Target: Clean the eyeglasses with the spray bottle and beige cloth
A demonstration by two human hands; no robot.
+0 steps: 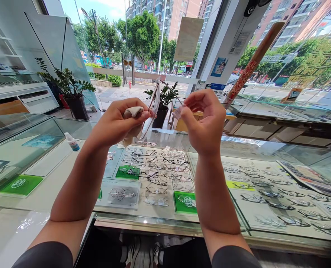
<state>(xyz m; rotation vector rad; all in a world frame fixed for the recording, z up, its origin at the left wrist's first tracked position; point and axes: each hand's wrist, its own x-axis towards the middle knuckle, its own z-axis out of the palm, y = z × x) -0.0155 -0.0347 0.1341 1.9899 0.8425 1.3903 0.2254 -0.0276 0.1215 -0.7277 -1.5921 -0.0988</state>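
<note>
Raised above the glass counter, a thin-rimmed pair of eyeglasses (156, 97) is held between my two hands, its lenses turned nearly edge-on to me. My left hand (113, 121) is closed, pinching the rim between thumb and fingers. A beige cloth (134, 111) is bunched in that same hand, and part of it hangs below. With thumb and forefinger, my right hand (206, 124) grips the end of one thin temple. By those fingertips shows a small pale, translucent piece (177, 112); what it is I cannot tell.
Under the counter's glass (154, 219) lie rows of eyeglass frames (157, 190) and green cards (185, 203). A small spray bottle (71, 142) with blue liquid stands at the left. A tray-like board (307, 175) rests at the right. Potted plants (77, 106) stand beyond, before the windows.
</note>
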